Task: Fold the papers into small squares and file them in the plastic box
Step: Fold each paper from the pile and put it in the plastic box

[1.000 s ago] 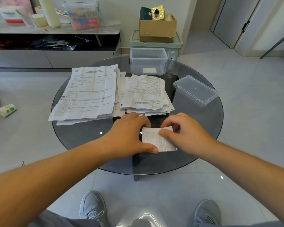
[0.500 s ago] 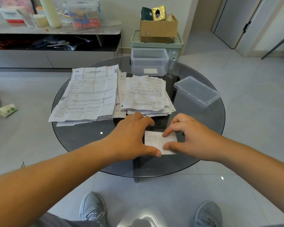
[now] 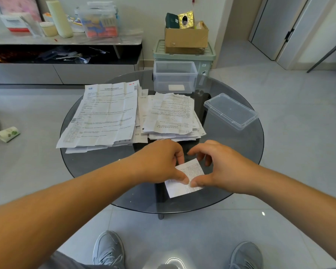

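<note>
A round glass table (image 3: 241,171) fills the middle of the view. On its left half lies a pile of big sheets (image 3: 105,113), printed side up and creased. Just beside it on the right, and touching it, lies a lower pile of small sheets (image 3: 171,113). The clear box (image 3: 194,74) stands open at the far edge of the table, behind the small sheets. Its lid (image 3: 230,111) lies well apart from it on the right side of the table, set at a slant.

Near the front edge, the left hand (image 3: 159,162) and right hand (image 3: 221,167) meet over one folded paper (image 3: 191,171), which lies on the glass, turned a little askew. The left hand pinches its left edge, with the thumb on the sheet and the forefinger curled at the far corner. The right thumb presses the sheet next to the left thumb; the right fingers arch, curled, at the far right corner.

A small white square (image 3: 176,87) lies flat on the floor of the box.
</note>
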Motion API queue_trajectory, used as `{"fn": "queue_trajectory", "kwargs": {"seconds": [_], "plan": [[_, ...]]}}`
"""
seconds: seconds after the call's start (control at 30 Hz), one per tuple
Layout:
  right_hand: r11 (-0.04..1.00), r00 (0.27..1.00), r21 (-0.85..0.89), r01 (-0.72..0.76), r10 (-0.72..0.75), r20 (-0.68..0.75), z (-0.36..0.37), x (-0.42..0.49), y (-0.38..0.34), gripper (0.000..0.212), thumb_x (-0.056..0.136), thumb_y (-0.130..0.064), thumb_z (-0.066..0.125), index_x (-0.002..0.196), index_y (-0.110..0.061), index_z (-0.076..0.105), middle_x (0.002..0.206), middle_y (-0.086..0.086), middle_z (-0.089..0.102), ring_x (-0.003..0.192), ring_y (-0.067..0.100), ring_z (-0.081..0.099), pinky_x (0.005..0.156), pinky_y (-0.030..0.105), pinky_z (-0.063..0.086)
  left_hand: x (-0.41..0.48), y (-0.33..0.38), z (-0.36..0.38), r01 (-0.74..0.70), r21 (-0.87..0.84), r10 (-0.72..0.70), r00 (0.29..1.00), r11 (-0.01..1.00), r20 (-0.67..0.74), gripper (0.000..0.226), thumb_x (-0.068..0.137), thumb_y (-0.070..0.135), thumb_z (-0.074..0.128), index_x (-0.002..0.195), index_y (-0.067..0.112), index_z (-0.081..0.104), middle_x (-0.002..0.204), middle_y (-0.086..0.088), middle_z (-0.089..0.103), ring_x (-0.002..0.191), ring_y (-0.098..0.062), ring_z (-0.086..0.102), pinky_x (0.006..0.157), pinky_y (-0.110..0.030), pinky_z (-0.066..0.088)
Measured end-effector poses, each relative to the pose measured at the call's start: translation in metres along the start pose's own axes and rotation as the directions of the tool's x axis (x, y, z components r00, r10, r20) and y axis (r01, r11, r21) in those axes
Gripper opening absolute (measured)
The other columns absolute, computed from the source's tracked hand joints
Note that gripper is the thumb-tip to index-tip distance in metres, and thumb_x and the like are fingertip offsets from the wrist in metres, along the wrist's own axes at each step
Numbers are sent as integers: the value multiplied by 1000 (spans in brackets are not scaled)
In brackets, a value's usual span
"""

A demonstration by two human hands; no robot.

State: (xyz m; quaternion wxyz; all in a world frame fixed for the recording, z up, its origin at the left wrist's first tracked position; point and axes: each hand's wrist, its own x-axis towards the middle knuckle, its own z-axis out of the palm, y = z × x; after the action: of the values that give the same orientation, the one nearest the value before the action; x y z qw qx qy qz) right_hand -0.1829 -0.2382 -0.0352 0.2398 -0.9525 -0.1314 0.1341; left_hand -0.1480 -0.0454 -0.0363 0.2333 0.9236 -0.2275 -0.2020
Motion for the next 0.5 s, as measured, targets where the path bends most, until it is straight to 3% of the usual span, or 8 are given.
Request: {"fn": "queue_trajectory", "kwargs": {"seconds": [0.13,0.23,0.33,0.43,0.5], "plan": [[990,998,138,-30,36,-46,3,3,5,55,74,-36,87,122,-35,59,90,-14,63,80,8,62,77,30,56,-6,-1,2,-13,-67,9,998,998,-55,31,73,40,88,83,26,63,78,10,64,68,-6,58,59,-19,45],[949,996,315,-15,43,-83,5,7,8,41,78,-23,85,113,-31,65,76,-14,67,69,4,64,70,24,56,-8,-2,1,-20,-105,9,994,994,-107,31,74,39,87,79,25,60,73,11,61,61,-2,54,55,-15,42],[875,992,485,11,53,-118,4,8,7,31,79,-13,83,103,-24,67,69,-13,68,64,5,65,67,24,56,-9,-3,-2,-1,-268,-27,995,964,-99,36,75,33,88,87,23,55,76,7,69,63,3,64,56,-16,49],[811,979,584,22,99,-175,4,9,6,27,78,-7,83,92,-18,63,72,-1,69,64,13,64,65,31,56,-11,-5,-4,-2,-476,-28,998,880,-55,36,81,19,83,92,19,49,87,-3,76,80,-13,75,68,-29,60],[827,967,559,48,100,-232,5,10,6,25,78,-7,83,86,-17,61,76,-2,67,65,11,60,63,27,55,-10,-5,-6,-31,-482,1,998,875,-62,23,85,13,79,85,19,57,88,-6,75,84,-17,74,68,-28,57]]}}
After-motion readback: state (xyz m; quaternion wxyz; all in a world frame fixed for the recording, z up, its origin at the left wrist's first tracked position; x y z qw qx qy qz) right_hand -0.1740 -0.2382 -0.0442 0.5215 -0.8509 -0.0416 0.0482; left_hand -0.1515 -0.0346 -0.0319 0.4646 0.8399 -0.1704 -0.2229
